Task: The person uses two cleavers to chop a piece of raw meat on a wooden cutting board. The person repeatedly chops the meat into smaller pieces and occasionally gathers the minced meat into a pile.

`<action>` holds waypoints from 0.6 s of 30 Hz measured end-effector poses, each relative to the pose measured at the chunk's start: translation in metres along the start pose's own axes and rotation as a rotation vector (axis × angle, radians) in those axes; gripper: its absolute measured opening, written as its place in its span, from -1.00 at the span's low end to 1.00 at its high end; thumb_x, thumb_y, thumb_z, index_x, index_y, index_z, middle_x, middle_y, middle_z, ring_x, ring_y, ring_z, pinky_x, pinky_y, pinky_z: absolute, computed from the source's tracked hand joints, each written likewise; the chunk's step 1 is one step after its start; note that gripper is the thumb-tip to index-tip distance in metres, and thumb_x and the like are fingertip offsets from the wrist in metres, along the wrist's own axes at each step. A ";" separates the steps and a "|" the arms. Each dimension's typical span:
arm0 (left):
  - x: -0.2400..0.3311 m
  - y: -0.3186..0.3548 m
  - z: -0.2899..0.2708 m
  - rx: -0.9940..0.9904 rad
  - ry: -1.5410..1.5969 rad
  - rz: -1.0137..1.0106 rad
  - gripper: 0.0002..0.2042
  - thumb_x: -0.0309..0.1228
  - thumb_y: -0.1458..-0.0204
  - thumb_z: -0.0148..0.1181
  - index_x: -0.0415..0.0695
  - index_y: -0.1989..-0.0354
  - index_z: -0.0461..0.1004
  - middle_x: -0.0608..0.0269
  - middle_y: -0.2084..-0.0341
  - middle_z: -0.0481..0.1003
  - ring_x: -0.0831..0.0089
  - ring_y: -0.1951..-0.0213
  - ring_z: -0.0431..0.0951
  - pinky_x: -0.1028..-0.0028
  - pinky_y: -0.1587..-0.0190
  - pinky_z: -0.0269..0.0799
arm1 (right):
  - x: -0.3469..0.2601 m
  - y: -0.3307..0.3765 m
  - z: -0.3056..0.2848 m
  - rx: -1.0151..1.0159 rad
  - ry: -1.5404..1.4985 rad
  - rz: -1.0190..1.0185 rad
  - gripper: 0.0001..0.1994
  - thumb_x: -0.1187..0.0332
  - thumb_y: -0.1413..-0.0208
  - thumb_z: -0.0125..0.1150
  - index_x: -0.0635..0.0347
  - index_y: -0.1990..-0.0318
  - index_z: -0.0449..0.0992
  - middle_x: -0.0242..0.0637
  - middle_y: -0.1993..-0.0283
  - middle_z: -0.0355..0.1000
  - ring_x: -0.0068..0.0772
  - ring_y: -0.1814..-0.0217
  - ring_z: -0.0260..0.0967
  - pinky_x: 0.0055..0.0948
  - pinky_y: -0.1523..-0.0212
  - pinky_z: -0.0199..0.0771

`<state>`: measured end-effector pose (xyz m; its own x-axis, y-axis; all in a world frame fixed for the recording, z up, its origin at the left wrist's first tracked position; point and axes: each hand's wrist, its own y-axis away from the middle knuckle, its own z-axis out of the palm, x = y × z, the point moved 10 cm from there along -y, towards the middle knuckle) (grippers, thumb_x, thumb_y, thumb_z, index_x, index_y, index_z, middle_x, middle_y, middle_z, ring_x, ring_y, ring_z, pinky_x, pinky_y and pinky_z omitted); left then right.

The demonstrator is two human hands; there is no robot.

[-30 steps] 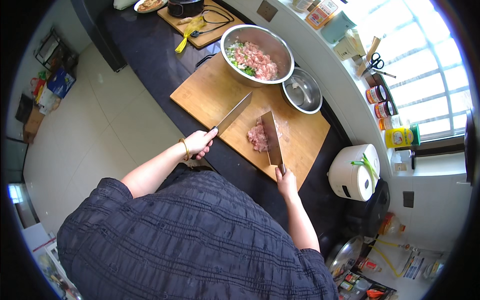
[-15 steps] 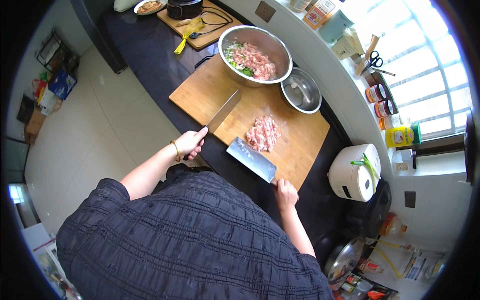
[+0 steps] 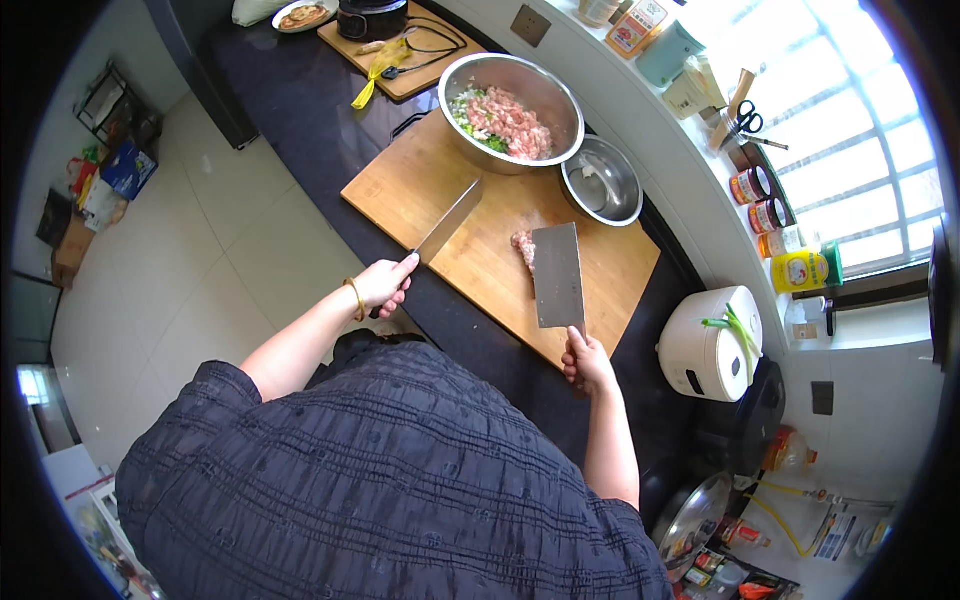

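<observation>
My left hand (image 3: 388, 287) is wrapped round the handle of a knife (image 3: 448, 222), whose blade is over the left part of the wooden cutting board (image 3: 395, 190). In my right hand (image 3: 587, 362) is a cleaver (image 3: 560, 275), its broad blade face showing over the middle of the board. Minced meat (image 3: 523, 246) peeks out along the cleaver's left edge; the blade hides the rest of it. A large steel bowl (image 3: 573, 100) at the board's far edge holds more minced meat, chopped white pieces and green onion. Beside it stands a smaller steel bowl (image 3: 622, 180).
A white rice cooker (image 3: 708, 345) with green onion stalks (image 3: 738, 335) on its lid stands right of the board. Farther left, a second board (image 3: 440, 70) carries a black appliance (image 3: 370, 20), its cord and a yellow-tied plastic bag (image 3: 375, 80). Jars (image 3: 750, 185) and scissors (image 3: 749, 118) line the windowsill.
The cleaver has swung from the board's near edge up and right, now upright in the picture and covering most of the minced meat. My left hand and its knife have barely moved.
</observation>
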<state>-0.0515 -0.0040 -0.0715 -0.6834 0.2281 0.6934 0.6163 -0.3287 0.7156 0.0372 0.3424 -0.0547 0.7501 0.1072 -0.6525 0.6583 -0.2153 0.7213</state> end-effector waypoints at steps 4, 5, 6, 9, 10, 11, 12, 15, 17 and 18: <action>-0.001 -0.002 0.001 0.012 0.000 0.018 -0.52 0.11 -0.05 -0.20 -0.10 0.58 0.16 0.40 0.82 0.14 0.64 0.81 0.09 0.59 0.81 0.07 | -0.047 0.031 -0.011 0.059 0.061 -0.134 -0.69 0.09 -0.12 -0.02 0.11 0.49 0.21 -0.46 0.73 0.15 -0.66 0.81 0.05 -0.60 0.81 0.08; -0.001 -0.002 0.001 0.017 0.000 0.015 -0.52 0.11 -0.05 -0.20 -0.10 0.58 0.16 0.40 0.82 0.14 0.64 0.81 0.09 0.59 0.81 0.07 | -0.063 0.040 -0.014 0.104 0.060 -0.212 -0.71 0.12 -0.13 -0.03 0.12 0.47 0.21 -0.46 0.73 0.15 -0.66 0.81 0.05 -0.61 0.81 0.08; -0.001 -0.001 0.002 0.022 0.000 0.012 -0.52 0.11 -0.05 -0.20 -0.10 0.58 0.16 0.40 0.82 0.14 0.64 0.81 0.09 0.59 0.81 0.07 | -0.075 0.048 -0.015 0.149 0.059 -0.289 -0.72 0.14 -0.13 -0.04 0.14 0.46 0.22 -0.46 0.73 0.15 -0.67 0.81 0.05 -0.61 0.80 0.08; 0.002 -0.001 0.007 0.020 0.009 0.013 -0.52 0.12 -0.04 -0.20 -0.10 0.58 0.16 0.40 0.82 0.14 0.64 0.81 0.09 0.59 0.81 0.07 | -0.091 0.056 -0.013 0.436 0.415 -0.603 -0.75 0.20 -0.13 -0.04 0.24 0.33 0.30 -0.15 0.62 0.33 -0.21 0.64 0.30 -0.34 0.62 0.30; 0.003 0.000 0.008 0.017 0.014 0.014 -0.52 0.12 -0.04 -0.19 -0.10 0.58 0.16 0.40 0.82 0.14 0.64 0.81 0.09 0.59 0.81 0.07 | -0.087 0.054 -0.007 0.570 0.598 -0.748 -0.74 0.20 -0.11 -0.03 0.26 0.31 0.31 0.00 0.55 0.39 0.01 0.53 0.38 -0.21 0.51 0.37; 0.004 0.000 0.009 0.012 0.012 0.016 -0.52 0.12 -0.04 -0.19 -0.10 0.58 0.16 0.40 0.81 0.14 0.64 0.81 0.09 0.59 0.81 0.07 | -0.065 0.034 -0.001 0.528 0.677 -0.611 -0.69 0.18 -0.08 -0.01 0.31 0.31 0.32 0.18 0.40 0.38 0.22 0.27 0.33 -0.06 0.28 0.33; 0.005 0.001 0.011 0.005 0.010 0.020 -0.52 0.12 -0.04 -0.19 -0.10 0.58 0.16 0.40 0.81 0.14 0.65 0.81 0.09 0.59 0.81 0.07 | -0.043 0.015 0.004 0.490 0.910 -0.389 -0.65 0.14 -0.06 0.00 0.35 0.30 0.35 0.16 0.39 0.39 0.16 0.26 0.35 -0.07 0.26 0.32; 0.014 0.002 0.015 -0.003 0.004 0.034 -0.51 0.13 -0.04 -0.20 -0.09 0.58 0.16 0.41 0.81 0.14 0.65 0.81 0.09 0.59 0.80 0.07 | -0.052 0.006 -0.013 0.375 0.704 -0.351 -0.62 0.12 -0.06 0.00 0.37 0.32 0.40 0.16 0.39 0.39 0.13 0.26 0.36 -0.13 0.24 0.33; 0.012 -0.001 0.018 -0.014 0.004 0.041 -0.51 0.14 -0.03 -0.20 -0.09 0.58 0.16 0.41 0.81 0.13 0.65 0.81 0.08 0.59 0.80 0.06 | -0.074 0.022 -0.018 0.425 0.612 -0.439 -0.65 0.13 -0.07 -0.01 0.33 0.31 0.40 0.14 0.40 0.39 0.11 0.29 0.36 -0.14 0.30 0.33; 0.012 -0.002 0.019 -0.018 0.008 0.041 -0.51 0.14 -0.03 -0.21 -0.09 0.58 0.16 0.41 0.82 0.13 0.64 0.81 0.08 0.58 0.80 0.06 | -0.082 0.033 -0.015 0.448 0.530 -0.502 -0.66 0.14 -0.08 -0.01 0.32 0.31 0.40 0.14 0.40 0.39 0.11 0.29 0.37 -0.14 0.32 0.33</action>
<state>-0.0535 0.0169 -0.0625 -0.6610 0.2069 0.7213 0.6366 -0.3542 0.6850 -0.0016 0.3410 0.0262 0.3800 0.7081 -0.5952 0.9172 -0.3718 0.1433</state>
